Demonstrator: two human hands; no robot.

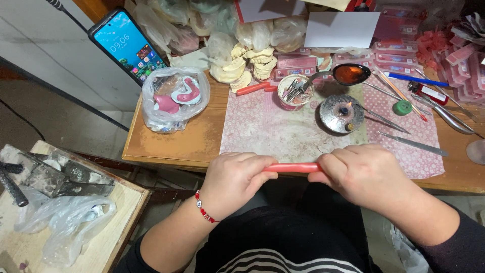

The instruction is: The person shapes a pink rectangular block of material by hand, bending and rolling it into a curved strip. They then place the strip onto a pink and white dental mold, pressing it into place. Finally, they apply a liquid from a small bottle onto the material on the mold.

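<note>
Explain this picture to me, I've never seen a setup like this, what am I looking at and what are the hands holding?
This is one picture from a camera worn on a person's head, looking down at their own two bare hands; there is no machine. The left hand and right hand each grip one end of a red stick, held level at the edge of a wooden table. On the table lie a patterned mat, a small round metal burner with a lit flame, a spoon holding dark liquid, a cup of metal tools, plaster tooth casts, a clear bag with pink pieces and a phone propped at the back.
</note>
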